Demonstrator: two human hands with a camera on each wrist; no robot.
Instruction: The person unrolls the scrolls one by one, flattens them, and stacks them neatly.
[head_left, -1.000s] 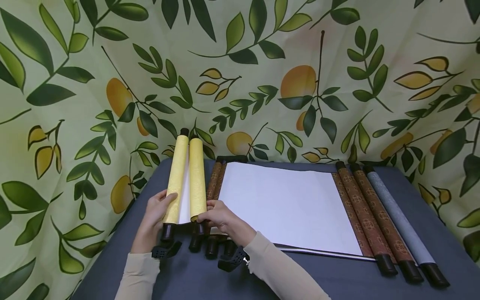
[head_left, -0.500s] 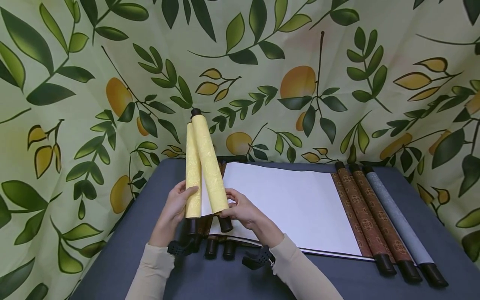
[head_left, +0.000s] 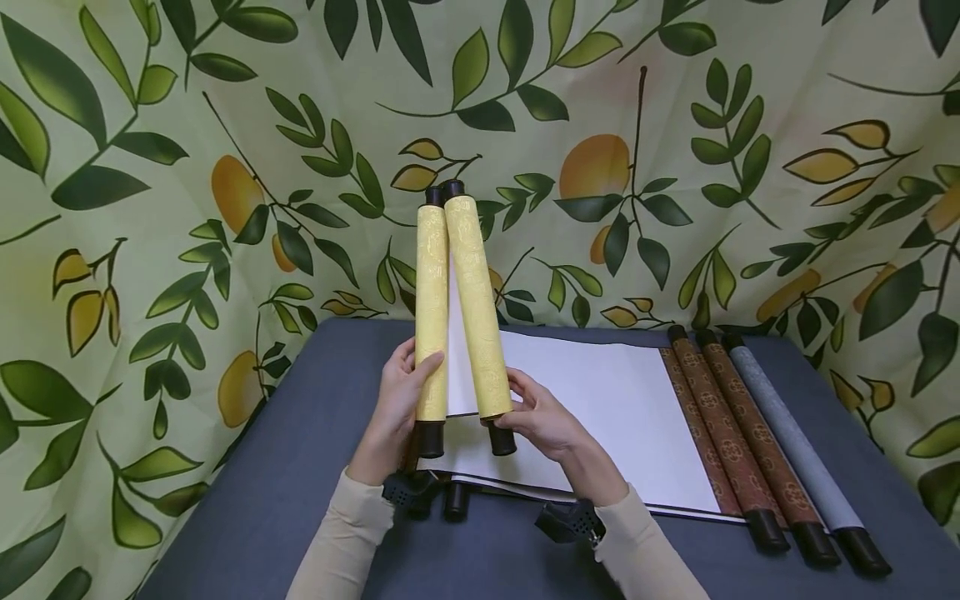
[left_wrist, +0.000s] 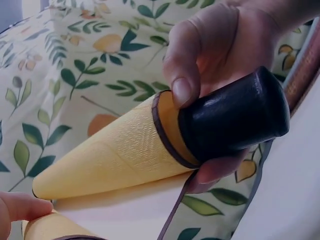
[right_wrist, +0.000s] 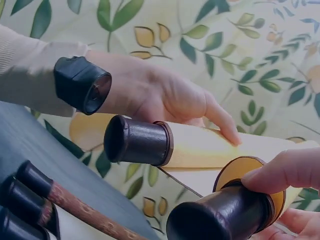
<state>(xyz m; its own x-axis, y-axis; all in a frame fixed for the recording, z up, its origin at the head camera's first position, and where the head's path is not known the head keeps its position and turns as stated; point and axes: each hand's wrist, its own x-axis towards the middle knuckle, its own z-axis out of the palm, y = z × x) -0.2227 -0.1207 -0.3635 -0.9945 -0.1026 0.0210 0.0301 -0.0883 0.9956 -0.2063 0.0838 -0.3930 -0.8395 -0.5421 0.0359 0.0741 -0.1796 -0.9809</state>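
A yellow hanging scroll [head_left: 474, 308] with black rod ends is held up over the table, tilted, its far ends close together. Between its two rolls shows a narrow strip of white paper [head_left: 459, 387]. My left hand [head_left: 397, 404] grips the left roll near its lower end, thumb on top. With thumb and fingers, my right hand [head_left: 546, 418] holds the right roll beside its black knob [left_wrist: 235, 117]. In the right wrist view the right thumb [right_wrist: 280, 172] presses at the roll's open edge, and the left hand [right_wrist: 175, 95] lies along the other roll.
Beneath lies a spread white scroll [head_left: 592, 417] with brown patterned borders. Brown rolls [head_left: 738, 425] and a grey-blue roll [head_left: 798, 433] lie side by side at the right. The dark blue table [head_left: 277, 467] backs onto a leaf-patterned cloth [head_left: 517, 67].
Both hands have lifted the yellow scroll from the table's left side and carried it right, over the white sheet. Its far ends have risen and drawn together, while its near ends stand farther apart.
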